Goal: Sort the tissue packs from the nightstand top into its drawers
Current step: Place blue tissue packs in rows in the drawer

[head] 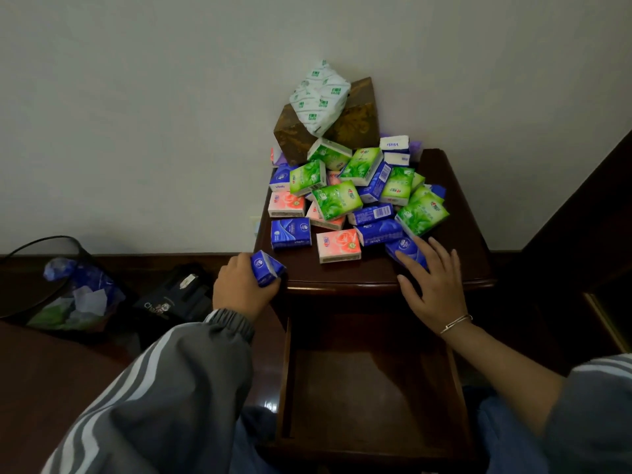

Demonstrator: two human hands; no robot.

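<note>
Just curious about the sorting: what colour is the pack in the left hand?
Blue with white edges, the pack held in the left hand; head view.

One view only, worn on the head, looking forward and steeply down from close above the nightstand (pixel 455 213), facing the pale wall behind its back edge. The open top drawer (pixel 369 391) sits right under the lens by the front edge, both forearms reach in from the bottom corners, and the wide angle bows the frame's sides.
</note>
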